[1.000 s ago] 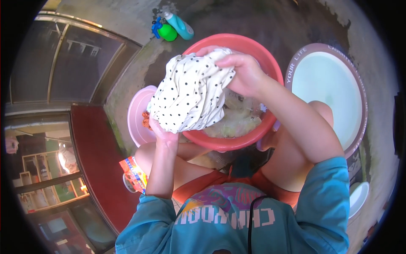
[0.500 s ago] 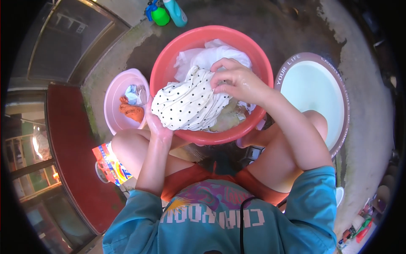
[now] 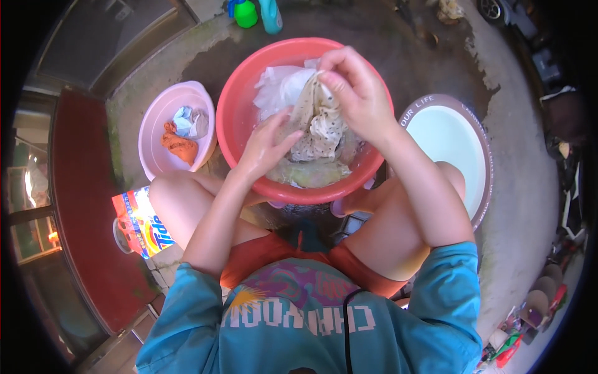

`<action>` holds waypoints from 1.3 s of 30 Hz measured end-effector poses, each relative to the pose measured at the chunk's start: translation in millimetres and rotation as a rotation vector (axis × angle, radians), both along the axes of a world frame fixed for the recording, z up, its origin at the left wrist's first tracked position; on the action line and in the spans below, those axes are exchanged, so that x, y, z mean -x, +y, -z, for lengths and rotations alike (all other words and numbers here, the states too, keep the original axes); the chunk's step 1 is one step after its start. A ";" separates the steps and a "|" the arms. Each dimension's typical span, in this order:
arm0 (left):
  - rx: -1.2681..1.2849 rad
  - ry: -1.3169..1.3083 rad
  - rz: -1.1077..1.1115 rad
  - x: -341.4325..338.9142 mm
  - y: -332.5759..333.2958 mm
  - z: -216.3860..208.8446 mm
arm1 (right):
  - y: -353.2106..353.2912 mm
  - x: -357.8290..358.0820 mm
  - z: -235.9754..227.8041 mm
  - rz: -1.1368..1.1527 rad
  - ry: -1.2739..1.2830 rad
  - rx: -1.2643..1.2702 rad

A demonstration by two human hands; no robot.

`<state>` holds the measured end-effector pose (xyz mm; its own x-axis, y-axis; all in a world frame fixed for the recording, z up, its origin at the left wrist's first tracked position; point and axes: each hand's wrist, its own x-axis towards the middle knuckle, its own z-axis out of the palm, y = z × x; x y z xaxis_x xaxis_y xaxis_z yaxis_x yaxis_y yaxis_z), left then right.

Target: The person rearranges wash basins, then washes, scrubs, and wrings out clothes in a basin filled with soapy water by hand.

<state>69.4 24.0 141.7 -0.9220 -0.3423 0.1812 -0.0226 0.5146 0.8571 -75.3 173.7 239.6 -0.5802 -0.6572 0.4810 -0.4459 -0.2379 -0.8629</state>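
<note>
1. A white cloth with small black dots (image 3: 322,129) hangs bunched inside the round red plastic basin (image 3: 233,121), upper centre of the frame.
2. The right hand (image 3: 359,93) pinches its top edge between thumb and fingers.
3. The left hand (image 3: 265,146) spreads its fingers at the cloth's left side; I cannot tell whether they touch.
4. Left of centre, a pink oval plastic tub (image 3: 152,124) holds crumpled orange fabric (image 3: 180,146).

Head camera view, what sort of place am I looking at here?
Probably a paved yard beside a building, serving as a laundry spot: there's a damp concrete floor, a red plastic basin with white laundry inside, and a detergent bag near the left knee.
</note>
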 end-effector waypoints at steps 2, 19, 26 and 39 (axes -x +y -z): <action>-0.084 -0.104 0.055 12.3 12.9 -19.3 | 0.6 6.6 -15.6 -0.010 -0.087 0.079; 0.175 0.534 -0.100 78.9 -46.4 -296.6 | 42.6 74.1 2.4 0.210 0.555 -0.485; 0.233 0.423 -0.129 76.7 -55.7 -319.2 | -16.2 13.2 13.1 0.093 -0.044 -0.393; 0.405 0.413 -0.194 56.7 -166.0 -315.1 | -12.2 101.5 -10.1 0.606 -0.022 -0.101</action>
